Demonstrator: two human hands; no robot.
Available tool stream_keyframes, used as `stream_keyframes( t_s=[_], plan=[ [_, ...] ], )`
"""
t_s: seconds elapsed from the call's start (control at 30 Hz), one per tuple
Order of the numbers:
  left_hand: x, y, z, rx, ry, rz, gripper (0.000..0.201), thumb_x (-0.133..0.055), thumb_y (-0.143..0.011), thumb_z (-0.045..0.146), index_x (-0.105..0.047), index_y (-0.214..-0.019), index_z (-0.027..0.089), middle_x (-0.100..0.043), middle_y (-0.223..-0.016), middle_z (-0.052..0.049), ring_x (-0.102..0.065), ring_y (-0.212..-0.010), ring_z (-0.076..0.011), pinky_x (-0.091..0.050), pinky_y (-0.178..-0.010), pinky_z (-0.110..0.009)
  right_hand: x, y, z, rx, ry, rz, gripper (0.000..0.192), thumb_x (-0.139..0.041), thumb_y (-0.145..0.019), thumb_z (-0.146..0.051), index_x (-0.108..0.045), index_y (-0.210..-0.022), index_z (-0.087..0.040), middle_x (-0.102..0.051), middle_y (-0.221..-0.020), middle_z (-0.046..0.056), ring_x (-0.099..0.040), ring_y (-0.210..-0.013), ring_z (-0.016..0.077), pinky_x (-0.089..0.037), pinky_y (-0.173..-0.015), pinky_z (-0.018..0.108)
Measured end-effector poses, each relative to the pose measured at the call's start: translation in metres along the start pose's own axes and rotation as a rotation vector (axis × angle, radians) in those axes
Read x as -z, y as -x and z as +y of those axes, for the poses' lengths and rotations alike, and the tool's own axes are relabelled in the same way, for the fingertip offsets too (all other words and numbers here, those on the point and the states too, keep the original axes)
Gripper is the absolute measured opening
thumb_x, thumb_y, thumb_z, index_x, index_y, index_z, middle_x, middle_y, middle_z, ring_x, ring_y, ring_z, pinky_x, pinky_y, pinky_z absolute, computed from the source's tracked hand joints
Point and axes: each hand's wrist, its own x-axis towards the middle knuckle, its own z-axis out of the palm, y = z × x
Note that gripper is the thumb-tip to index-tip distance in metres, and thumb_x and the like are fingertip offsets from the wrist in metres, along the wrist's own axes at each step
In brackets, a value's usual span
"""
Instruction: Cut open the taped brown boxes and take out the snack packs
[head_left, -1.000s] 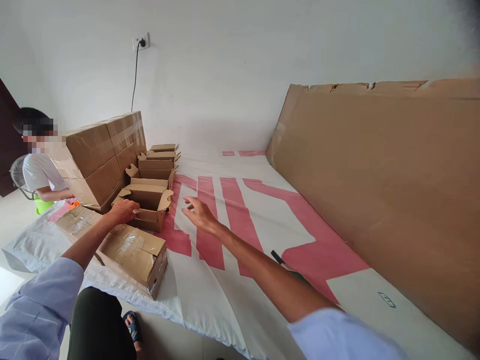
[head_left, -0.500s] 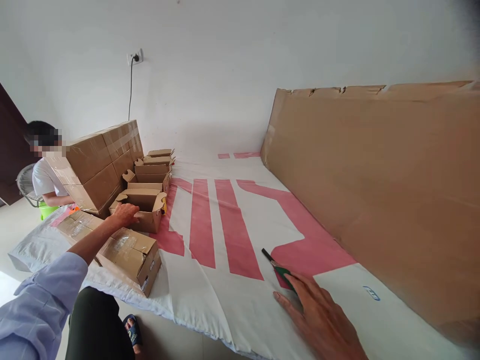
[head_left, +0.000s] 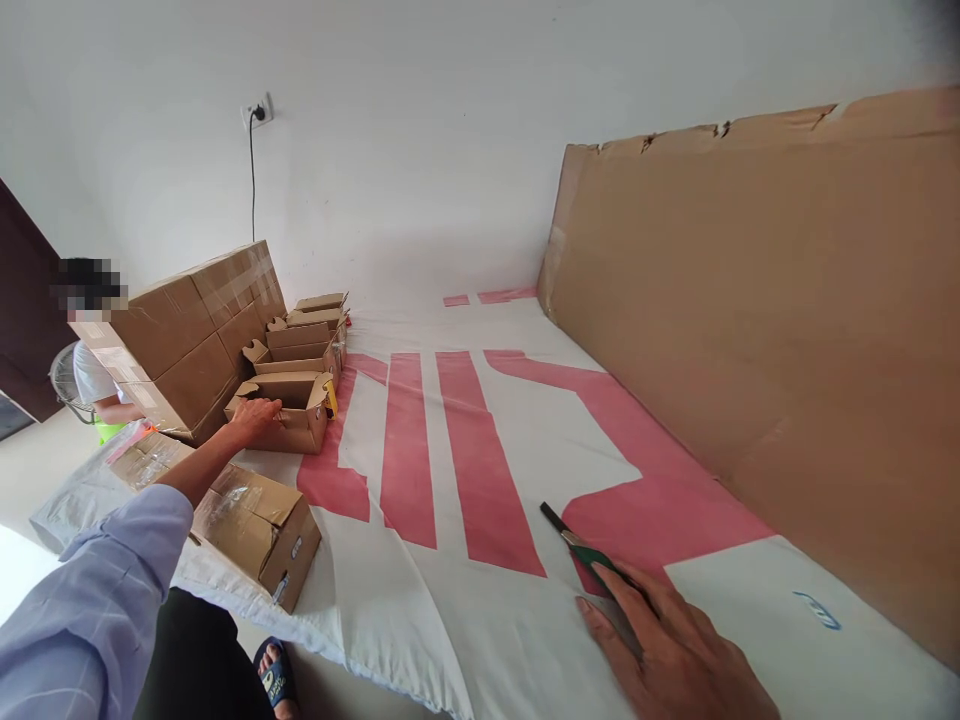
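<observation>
My left hand (head_left: 257, 416) has its fingers hooked over the near side of an open cardboard box (head_left: 296, 435); its fingertips are partly hidden by the box wall. The box's flaps stand up, and a yellow piece (head_left: 331, 398) shows at its right end. On the right, my right hand (head_left: 675, 640) lies with fingers outstretched and thumb apart, over the handle of a green utility knife (head_left: 589, 552). The knife's dark blade points away, resting on the white and red sheet (head_left: 487, 640). Part of the handle is hidden under the fingers.
Closed taped boxes (head_left: 259, 520) sit at the near left edge. More open boxes (head_left: 300, 345) line up behind, beside stacked cartons (head_left: 187, 330). A large cardboard sheet (head_left: 750, 300) stands along the right. Another person (head_left: 94, 375) sits at far left, near a fan (head_left: 69, 380).
The view has shifted slightly. My left hand stays at the open box's near side. My right hand has slid slightly right, while the knife keeps its place on the sheet.
</observation>
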Motion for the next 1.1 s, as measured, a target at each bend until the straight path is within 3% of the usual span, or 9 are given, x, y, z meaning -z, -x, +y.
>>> stream_keyframes(
  t_s=[0.23,0.5,0.7,0.9,1.0,1.1],
  plan=[
    [0.005,-0.038,-0.001,0.015,0.035,0.014,0.029,-0.068,-0.098,0.04,-0.072,-0.118,0.02,-0.079,-0.126,-0.018,-0.071,-0.126,-0.0364,-0.05,-0.098,-0.042,0.001,0.0,0.0,-0.048,-0.038,-0.035,0.049,-0.045,-0.101,-0.05,-0.075,-0.133,-0.029,-0.076,-0.132,0.015,-0.073,-0.117,0.0411,-0.062,-0.084,0.053],
    [0.007,-0.093,0.004,0.095,0.095,0.026,0.038,-0.069,-0.095,0.042,-0.071,-0.129,0.025,-0.077,-0.135,-0.015,-0.067,-0.132,-0.0352,-0.048,-0.105,-0.044,0.006,0.001,0.003,-0.003,-0.011,-0.056,0.047,-0.043,-0.104,-0.049,-0.074,-0.131,-0.025,-0.076,-0.132,0.015,-0.074,-0.116,0.0397,-0.062,-0.082,0.052],
    [0.011,-0.111,0.013,0.175,0.144,0.045,0.04,-0.068,-0.095,0.04,-0.069,-0.129,0.02,-0.071,-0.14,-0.019,-0.061,-0.136,-0.0372,-0.042,-0.111,-0.048,-0.005,0.004,0.004,-0.025,0.013,0.021,0.048,-0.04,-0.105,-0.049,-0.074,-0.129,-0.024,-0.077,-0.128,0.016,-0.074,-0.113,0.0381,-0.06,-0.081,0.05],
    [0.027,-0.077,0.014,0.156,0.155,0.043,0.059,-0.085,-0.082,0.04,-0.067,-0.134,0.019,-0.061,-0.149,-0.021,-0.054,-0.142,-0.0409,-0.043,-0.114,-0.049,0.002,0.001,-0.003,-0.05,-0.013,-0.007,0.051,-0.037,-0.105,-0.051,-0.075,-0.128,-0.026,-0.076,-0.129,0.016,-0.074,-0.11,0.0383,-0.059,-0.081,0.051],
    [0.038,-0.041,0.014,0.091,0.166,0.066,0.064,-0.084,-0.084,0.035,-0.063,-0.141,0.019,-0.055,-0.155,-0.022,-0.052,-0.145,-0.0409,-0.046,-0.115,-0.049,0.007,0.0,-0.007,-0.069,-0.02,-0.035,0.053,-0.037,-0.104,-0.053,-0.076,-0.129,-0.027,-0.075,-0.132,0.017,-0.073,-0.112,0.0408,-0.059,-0.082,0.054],
    [0.049,0.008,0.023,-0.021,0.193,0.116,0.052,-0.07,-0.096,0.027,-0.061,-0.147,0.022,-0.055,-0.157,-0.016,-0.052,-0.146,-0.0345,-0.047,-0.118,-0.044,0.009,0.0,-0.009,-0.072,-0.028,-0.038,0.055,-0.037,-0.104,-0.053,-0.077,-0.128,-0.024,-0.074,-0.133,0.019,-0.072,-0.112,0.042,-0.059,-0.083,0.056]
  ],
)
